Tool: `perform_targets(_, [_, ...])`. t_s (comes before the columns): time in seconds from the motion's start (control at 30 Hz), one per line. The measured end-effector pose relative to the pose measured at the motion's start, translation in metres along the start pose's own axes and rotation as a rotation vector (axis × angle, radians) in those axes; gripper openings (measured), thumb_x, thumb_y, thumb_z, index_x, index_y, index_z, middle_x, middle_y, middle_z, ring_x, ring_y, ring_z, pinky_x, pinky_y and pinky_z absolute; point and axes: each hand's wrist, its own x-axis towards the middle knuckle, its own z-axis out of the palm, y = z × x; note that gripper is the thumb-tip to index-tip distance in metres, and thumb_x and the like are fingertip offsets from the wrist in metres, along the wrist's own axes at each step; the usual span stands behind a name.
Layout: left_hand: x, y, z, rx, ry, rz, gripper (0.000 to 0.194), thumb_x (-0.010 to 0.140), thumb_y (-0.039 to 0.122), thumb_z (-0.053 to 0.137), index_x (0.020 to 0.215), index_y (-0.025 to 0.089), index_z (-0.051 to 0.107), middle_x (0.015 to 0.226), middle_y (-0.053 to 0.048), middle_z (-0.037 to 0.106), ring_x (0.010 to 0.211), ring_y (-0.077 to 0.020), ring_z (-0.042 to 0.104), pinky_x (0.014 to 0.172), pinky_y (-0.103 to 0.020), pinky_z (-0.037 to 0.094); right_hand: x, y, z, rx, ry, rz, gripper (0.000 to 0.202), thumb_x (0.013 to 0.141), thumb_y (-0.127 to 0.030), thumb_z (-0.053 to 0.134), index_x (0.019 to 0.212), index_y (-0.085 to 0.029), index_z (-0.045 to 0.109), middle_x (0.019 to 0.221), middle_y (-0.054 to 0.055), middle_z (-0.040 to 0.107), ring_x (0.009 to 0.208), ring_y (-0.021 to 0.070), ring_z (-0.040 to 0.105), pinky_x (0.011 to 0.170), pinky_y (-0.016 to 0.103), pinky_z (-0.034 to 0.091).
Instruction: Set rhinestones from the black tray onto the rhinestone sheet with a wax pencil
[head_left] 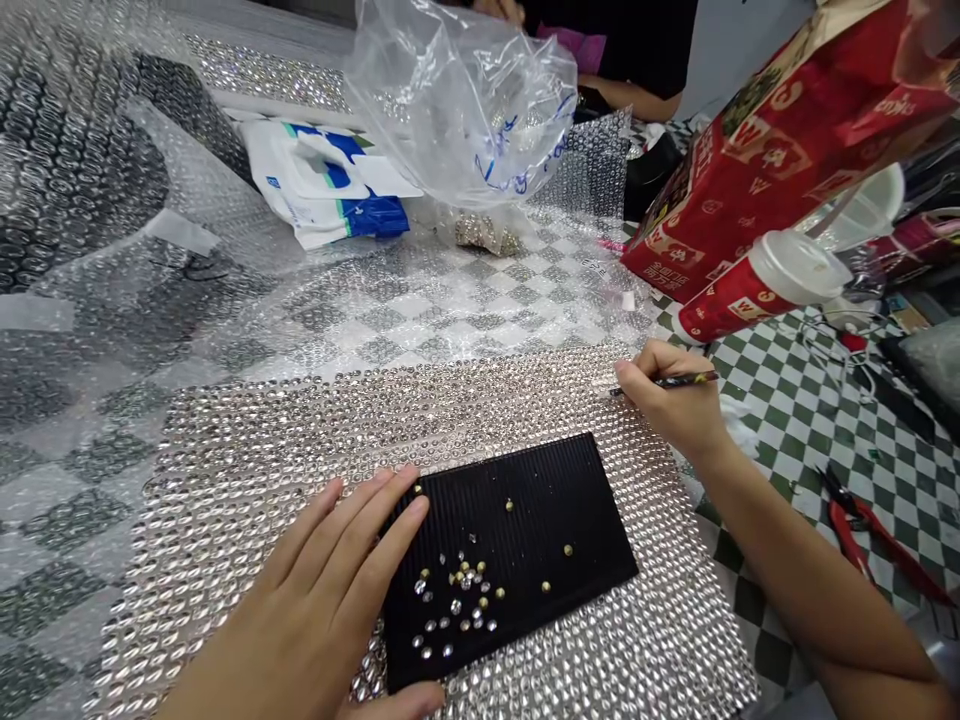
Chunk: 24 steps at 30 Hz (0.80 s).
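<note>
My left hand (322, 580) lies flat with its fingers stretched out over the left edge of a black ribbed tray (540, 500). Loose clear and gold rhinestones (466, 580) are scattered on the tray, mostly at its lower left. The tray rests on a sheet covered in rows of shiny rhinestones (247, 480). At the sheet's far right corner, my right hand (671, 395) is closed around a thin dark pen-like stick (686, 380). Its tip points left, close to the sheet's surface; I cannot tell whether it touches.
Bubble wrap (82, 180) bulges at the left. Behind the sheet are a wet-wipes pack (322, 185) and a clear plastic bag (465, 110). A red paper bag (772, 150) and a lidded red cup (757, 285) stand at right, with red-handled pliers (862, 525) nearer. Another person (622, 50) is at the back.
</note>
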Motion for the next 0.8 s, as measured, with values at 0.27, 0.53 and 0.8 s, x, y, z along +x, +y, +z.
perform_targets(0.27, [0.002,0.0,-0.001,0.036,-0.017,0.007,0.084,0.096,0.056,0.053,0.159,0.004,0.033,0.167,-0.019,0.028,0.157,-0.0333,0.021,0.133,-0.044,0.004,-0.015,-0.024,-0.004,0.276,0.07,0.006,0.044,0.087,-0.02,0.073,0.055,-0.025,0.043,0.049,-0.005,0.049,0.044,0.0104,0.045,0.045,0.027,0.037])
perform_targets(0.53, [0.009,0.005,-0.01,0.036,-0.054,0.041,0.088,0.09,0.056,0.062,0.151,-0.002,0.038,0.16,-0.026,0.035,0.151,-0.0393,0.029,0.132,-0.048,0.006,-0.073,-0.084,0.026,0.587,-0.565,0.133,0.043,0.094,-0.02,0.068,0.06,-0.022,0.041,0.053,-0.007,0.053,0.046,0.0067,0.046,0.044,0.019,0.036])
perform_targets(0.8, [0.008,0.007,-0.009,0.03,-0.072,0.026,0.101,0.08,0.058,0.07,0.152,-0.003,0.035,0.158,-0.028,0.033,0.149,-0.0431,0.029,0.13,-0.053,0.006,-0.077,-0.09,0.035,0.386,-0.661,-0.18,0.044,0.095,-0.012,0.056,0.061,-0.022,0.031,0.053,-0.007,0.045,0.046,0.0055,0.04,0.046,0.021,0.03])
